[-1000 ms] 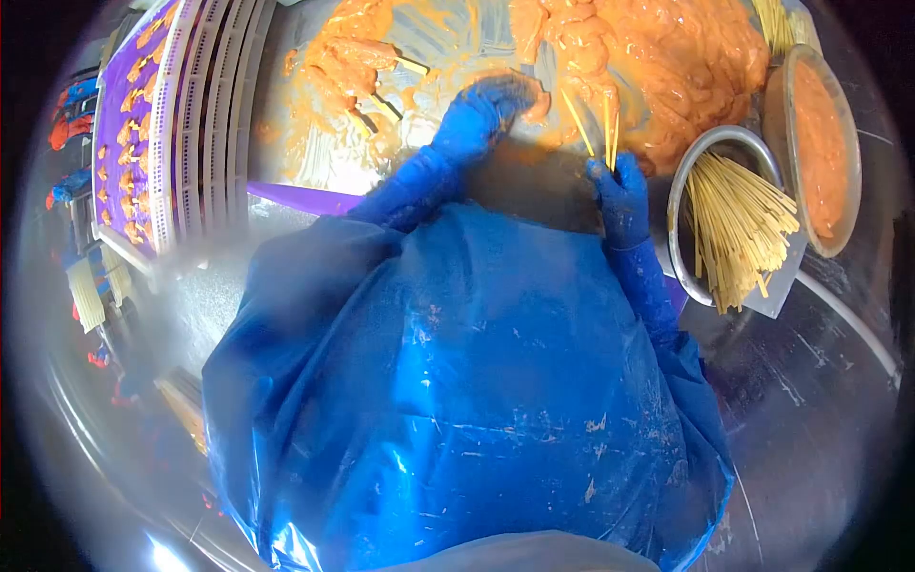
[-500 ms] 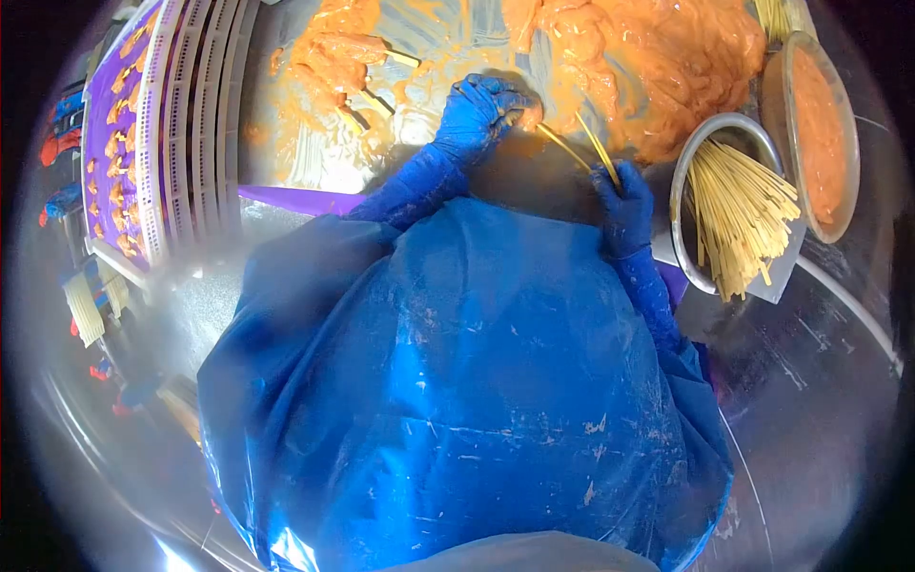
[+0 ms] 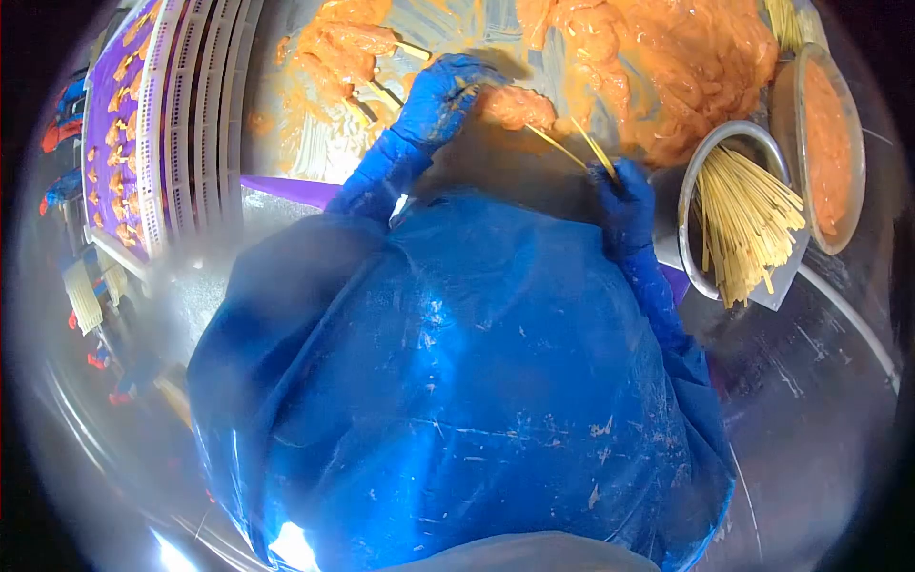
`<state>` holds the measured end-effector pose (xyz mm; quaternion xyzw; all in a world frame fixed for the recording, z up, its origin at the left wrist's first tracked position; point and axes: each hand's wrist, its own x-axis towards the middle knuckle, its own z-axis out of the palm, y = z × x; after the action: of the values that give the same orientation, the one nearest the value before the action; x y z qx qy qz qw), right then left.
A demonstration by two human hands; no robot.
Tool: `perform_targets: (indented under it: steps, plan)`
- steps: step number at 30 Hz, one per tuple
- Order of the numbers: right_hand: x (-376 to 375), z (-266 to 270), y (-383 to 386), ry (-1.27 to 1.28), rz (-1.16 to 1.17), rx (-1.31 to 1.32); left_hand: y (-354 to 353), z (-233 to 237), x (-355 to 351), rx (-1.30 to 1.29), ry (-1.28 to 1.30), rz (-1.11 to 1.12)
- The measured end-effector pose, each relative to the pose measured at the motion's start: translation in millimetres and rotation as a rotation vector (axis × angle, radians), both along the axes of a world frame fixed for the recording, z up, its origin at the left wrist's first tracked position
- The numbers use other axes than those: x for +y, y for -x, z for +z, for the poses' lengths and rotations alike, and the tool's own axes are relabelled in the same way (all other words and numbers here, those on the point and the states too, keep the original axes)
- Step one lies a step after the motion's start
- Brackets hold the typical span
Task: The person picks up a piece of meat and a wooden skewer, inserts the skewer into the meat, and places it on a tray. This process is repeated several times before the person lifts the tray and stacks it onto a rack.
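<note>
My right hand (image 3: 624,195), in a blue glove, is closed around the ends of two wooden skewers (image 3: 593,145). One skewer runs into a piece of orange marinated meat (image 3: 516,107); the other points up bare beside it. At the far end of that meat, my gloved left hand (image 3: 443,93) has its fingers curled and pinched on it. Left of this hand, several skewered meat pieces (image 3: 345,52) lie on the metal surface with their stick ends showing. A big heap of marinated meat (image 3: 691,67) spreads out beyond my right hand.
A metal container (image 3: 688,205) full of skewers (image 3: 748,224) lies tilted at the right. Beside it stands an oval tub (image 3: 827,153) of orange meat. Stacked white crates (image 3: 191,124) rise at the left, the outermost purple-lined with small skewered pieces (image 3: 119,133).
My left hand has moved left and slightly up, and more of the meat on the skewer now shows between my hands. My right hand has stayed nearly in place with the skewers.
</note>
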<state>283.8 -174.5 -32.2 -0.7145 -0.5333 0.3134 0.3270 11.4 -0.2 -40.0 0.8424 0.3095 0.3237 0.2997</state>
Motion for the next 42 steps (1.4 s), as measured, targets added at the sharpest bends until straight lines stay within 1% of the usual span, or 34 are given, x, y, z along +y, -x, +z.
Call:
perform_targets:
  steps: [1, 3, 4, 6, 8, 10, 12, 14, 16, 18, 22, 25, 27, 31, 34, 37, 38, 39, 40, 41, 42]
  plan:
    - [6, 1, 3, 0.002, 0.01, 0.001, 1, -5, 2, 0.001, 0.002, 0.01]
    - [26, 18, 13, -0.09, 0.111, 0.115, -7, -1, 5, 0.139, -0.026, -0.15]
    - [33, 19, 15, -0.089, 0.116, 0.116, -11, 2, 9, 0.161, 0.006, -0.239]
    - [48, 20, 16, -0.003, 0.21, -0.003, -13, -2, 9, 0.151, 0.001, -0.239]
    - [56, 17, 16, -0.006, 0.224, -0.03, -15, -8, 10, 0.141, -0.002, -0.243]
    - [63, 16, 15, -0.007, 0.244, -0.055, -15, -14, 11, 0.136, -0.073, -0.219]
    - [69, 18, 14, 0.137, 0.336, -0.1, -14, -22, 12, 0.122, -0.091, -0.204]
    - [71, 19, 14, 0.139, 0.357, -0.131, -12, -25, 11, 0.111, -0.107, -0.19]
    - [70, 16, 13, 0.142, 0.374, -0.159, -13, -23, 9, 0.153, -0.107, -0.171]
    - [66, 10, 11, -0.02, 0.357, -0.188, -14, -23, 7, 0.167, -0.104, -0.164]
    - [62, 9, 4, -0.058, 0.408, -0.21, -16, -22, 4, 0.191, -0.141, -0.146]
    - [58, 3, 0, -0.103, 0.442, -0.232, -16, -34, 4, 0.204, -0.174, -0.124]
    - [55, 1, -1, -0.192, 0.467, -0.287, -16, -33, 3, 0.209, -0.16, -0.13]
    - [43, 6, 0, -0.155, 0.463, -0.295, -16, -37, 3, 0.219, -0.151, -0.122]
    - [34, 5, -2, -0.205, 0.447, -0.345, -17, -31, 0, 0.242, -0.182, -0.101]
    - [28, 14, -2, -0.165, 0.482, -0.316, -18, -24, -3, 0.28, -0.18, -0.079]
    - [26, 16, -5, -0.104, 0.52, -0.335, -18, -25, -2, 0.279, -0.181, -0.079]
    - [25, 16, -10, -0.043, 0.558, -0.354, -18, -26, 1, 0.244, -0.157, -0.105]
    - [21, 8, -17, -0.045, 0.56, -0.355, -16, -27, 2, 0.211, -0.132, -0.128]
    - [19, 3, -20, -0.154, 0.529, -0.29, -14, -27, 2, 0.211, -0.133, -0.125]
    - [17, -2, -23, -0.261, 0.497, -0.224, -11, -28, 2, 0.124, -0.121, -0.11]
